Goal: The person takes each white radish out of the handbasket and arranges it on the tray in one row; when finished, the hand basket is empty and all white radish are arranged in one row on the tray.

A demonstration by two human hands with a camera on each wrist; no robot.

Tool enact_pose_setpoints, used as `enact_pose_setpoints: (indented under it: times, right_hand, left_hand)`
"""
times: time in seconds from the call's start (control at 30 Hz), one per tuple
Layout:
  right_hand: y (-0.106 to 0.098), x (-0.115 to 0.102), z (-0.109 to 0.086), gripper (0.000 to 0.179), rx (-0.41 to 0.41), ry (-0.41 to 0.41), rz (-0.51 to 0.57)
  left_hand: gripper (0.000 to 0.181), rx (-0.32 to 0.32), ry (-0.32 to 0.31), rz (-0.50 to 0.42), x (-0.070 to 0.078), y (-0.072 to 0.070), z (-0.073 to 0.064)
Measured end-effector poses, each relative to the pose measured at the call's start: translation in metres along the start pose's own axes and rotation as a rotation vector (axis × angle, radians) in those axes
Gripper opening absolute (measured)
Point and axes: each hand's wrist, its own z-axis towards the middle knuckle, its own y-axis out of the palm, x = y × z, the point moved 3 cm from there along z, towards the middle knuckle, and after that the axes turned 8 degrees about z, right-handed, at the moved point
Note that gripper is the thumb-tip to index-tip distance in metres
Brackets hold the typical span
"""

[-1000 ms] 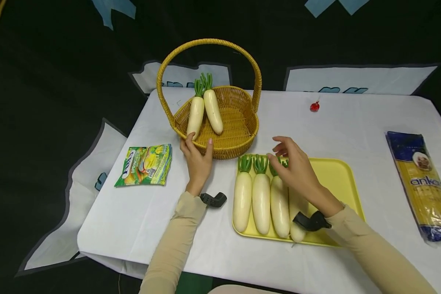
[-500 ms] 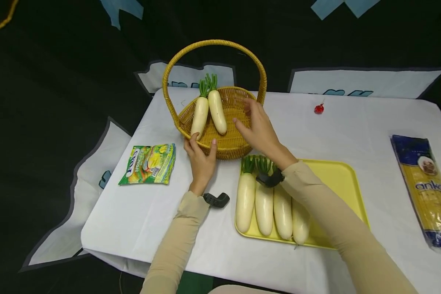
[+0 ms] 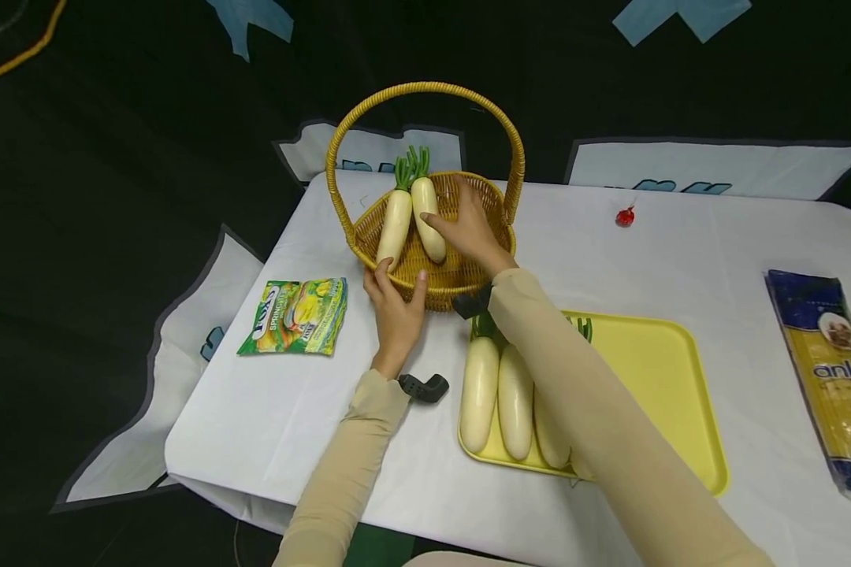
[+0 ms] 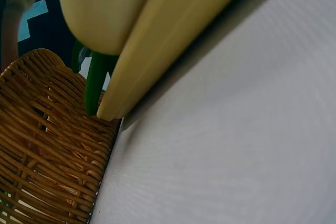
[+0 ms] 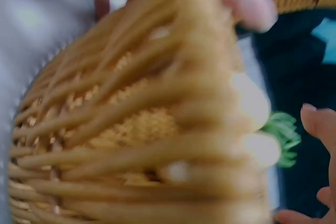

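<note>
A golden wicker basket [image 3: 461, 272] with a tall handle stands at the table's back, holding two white radishes [image 3: 395, 224] with green tops on its left side. My left hand [image 3: 395, 319] grips the basket's front-left rim, with a digit over the edge, as the right wrist view shows. Over the inside of the basket is my right hand [image 3: 468, 232], fingers spread and loosely bent, beside the second radish [image 3: 425, 206]; nothing shows in it. Several more radishes [image 3: 480, 394] lie on a yellow tray [image 3: 670, 394], partly hidden by my right forearm.
Left of the basket lies a green and yellow Fox's candy bag [image 3: 298, 316]. A small red wrapped candy [image 3: 625, 216] sits toward the back right, and a pasta pack [image 3: 826, 378] lies at the right. A dark curtain hangs behind the white-covered table [image 3: 255, 441].
My right hand has moved from the tops of the radishes on the tray up and left into the basket. My left hand stays at the basket's rim.
</note>
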Motion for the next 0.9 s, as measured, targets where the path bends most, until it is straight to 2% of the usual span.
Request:
enact_pose_setpoints:
  times: [0.13, 0.3, 0.43, 0.63, 0.9]
  right_hand:
    - [0.009, 0.011, 0.007, 0.091, -0.043, 0.099, 0.052]
    - [0.019, 0.020, 0.009, 0.095, -0.077, 0.166, 0.082]
    - [0.024, 0.024, 0.007, 0.095, -0.100, 0.164, 0.084]
    - [0.027, 0.028, 0.009, 0.089, -0.095, 0.094, 0.079]
    - [0.028, 0.032, 0.010, 0.081, -0.111, 0.114, 0.051]
  left_hand:
    - [0.066, -0.001, -0.002, 0.001, -0.001, -0.001, 0.000]
    - [0.065, 0.011, -0.003, 0.000, 0.000, -0.001, 0.000]
    - [0.064, 0.018, 0.001, 0.005, 0.000, -0.001, 0.001]
    - [0.064, 0.020, -0.005, 0.011, 0.000, 0.000, 0.001]
    - [0.064, 0.014, -0.004, 0.012, 0.000, 0.001, 0.001]
